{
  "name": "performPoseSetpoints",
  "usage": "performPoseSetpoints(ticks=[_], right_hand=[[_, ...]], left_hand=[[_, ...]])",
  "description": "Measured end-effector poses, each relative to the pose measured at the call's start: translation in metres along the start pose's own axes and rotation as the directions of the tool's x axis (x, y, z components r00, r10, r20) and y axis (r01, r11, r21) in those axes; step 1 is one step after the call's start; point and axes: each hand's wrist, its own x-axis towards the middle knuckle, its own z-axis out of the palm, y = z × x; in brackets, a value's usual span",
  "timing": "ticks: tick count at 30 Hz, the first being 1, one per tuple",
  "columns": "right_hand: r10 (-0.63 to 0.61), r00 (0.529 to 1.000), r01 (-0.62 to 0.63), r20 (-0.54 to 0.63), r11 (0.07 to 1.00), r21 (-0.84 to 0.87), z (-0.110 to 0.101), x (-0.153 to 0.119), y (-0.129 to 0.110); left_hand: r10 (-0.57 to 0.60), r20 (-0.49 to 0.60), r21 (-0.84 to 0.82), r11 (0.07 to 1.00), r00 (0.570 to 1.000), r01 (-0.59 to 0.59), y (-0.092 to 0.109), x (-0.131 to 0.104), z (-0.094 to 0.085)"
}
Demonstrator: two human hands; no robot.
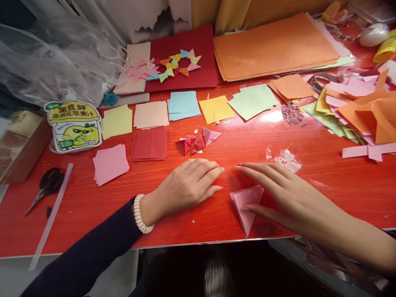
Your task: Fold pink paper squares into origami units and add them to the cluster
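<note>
A folded pink paper triangle (244, 202) lies near the table's front edge, one point toward me. Over it reaches my right hand (284, 194), fingers stretched out and thumb lying across the paper; whether the thumb presses on it I cannot tell. Left of the triangle, my left hand (192, 183) is over the bare red tabletop with its fingers extended and holding nothing. A pale coiled band (141, 214) circles that wrist. Just beyond my left hand sit small folded red and pink paper pieces (198, 141).
Square paper stacks, including red (150, 144), pink (110, 164) and yellow (216, 109), line the red table (102, 214). Scissors (49, 183) and a translucent strip (52, 214) lie left. Paper scraps (368, 107) pile up right. Behind are joined paper stars (176, 66) and large orange sheets (275, 47).
</note>
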Motion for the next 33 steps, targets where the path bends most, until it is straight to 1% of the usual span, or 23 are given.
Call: performPoseSetpoints(ticks=[3, 5, 7, 9, 10, 12, 13, 15, 17, 19, 21, 23, 25, 27, 30, 33], right_hand=[[0.029, 0.999, -0.032, 0.045, 0.996, 0.08, 0.0, -0.01, 0.002], [-0.022, 0.998, 0.017, 0.054, 0.996, 0.09, -0.005, -0.014, 0.001], [-0.092, 0.994, 0.086, 0.062, 0.992, 0.087, -0.009, -0.014, -0.001], [-0.128, 0.991, 0.123, 0.042, 0.987, 0.103, -0.009, -0.012, -0.002], [-0.138, 0.99, 0.135, 0.013, 0.985, 0.111, -0.008, -0.01, -0.002], [-0.166, 0.983, 0.173, -0.074, 0.979, 0.104, -0.006, -0.007, -0.001], [-0.197, 0.974, 0.207, -0.109, 0.974, 0.09, -0.005, -0.006, 0.0], [-0.301, 0.944, 0.311, -0.134, 0.949, 0.058, -0.004, -0.003, 0.002], [-0.396, 0.912, 0.402, -0.106, 0.915, 0.04, -0.005, -0.002, 0.003], [-0.45, 0.891, 0.453, -0.062, 0.89, 0.05, -0.005, -0.002, 0.005], [-0.46, 0.887, 0.461, -0.031, 0.885, 0.066, -0.004, -0.003, 0.005], [-0.447, 0.895, 0.447, -0.016, 0.894, 0.043, -0.003, -0.005, 0.006], [-0.418, 0.908, 0.417, -0.024, 0.909, -0.013, -0.003, -0.006, 0.005], [-0.413, 0.91, 0.409, -0.048, 0.91, -0.068, -0.003, -0.007, 0.005], [-0.451, 0.89, 0.438, -0.066, 0.887, -0.147, -0.005, -0.008, 0.005], [-0.501, 0.864, 0.482, -0.052, 0.852, -0.202, -0.006, -0.01, 0.005]], left_hand=[[0.0, 0.024, -0.046, 0.999, 1.0, 0.001, 0.004, 0.001, 0.0], [0.04, 0.044, -0.071, 0.997, 0.998, -0.036, 0.006, 0.001, 0.0], [0.151, 0.064, -0.082, 0.986, 0.986, -0.146, 0.008, 0.0, 0.0], [0.284, 0.062, -0.068, 0.958, 0.957, -0.28, 0.011, 0.0, -0.001], [0.33, 0.05, -0.053, 0.943, 0.942, -0.328, 0.012, -0.001, -0.002], [0.38, 0.017, -0.012, 0.925, 0.925, -0.38, 0.012, -0.002, -0.005], [0.391, 0.006, 0.009, 0.92, 0.92, -0.391, 0.012, -0.003, -0.007], [0.408, 0.009, 0.046, 0.912, 0.913, -0.408, 0.012, -0.006, -0.01], [0.421, 0.033, 0.072, 0.904, 0.907, -0.422, 0.011, -0.008, -0.011], [0.412, 0.042, 0.083, 0.907, 0.91, -0.414, 0.011, -0.009, -0.011], [0.393, 0.033, 0.081, 0.916, 0.919, -0.394, 0.011, -0.01, -0.011], [0.383, 0.016, 0.076, 0.921, 0.924, -0.383, 0.012, -0.01, -0.01], [0.385, 0.008, 0.074, 0.92, 0.923, -0.385, 0.013, -0.01, -0.009], [0.382, 0.005, 0.072, 0.922, 0.924, -0.381, 0.014, -0.01, -0.009], [0.365, -0.005, 0.105, 0.926, 0.931, -0.362, 0.017, -0.01, -0.009], [0.388, 0.003, 0.219, 0.899, 0.922, -0.379, 0.019, -0.009, -0.012]])
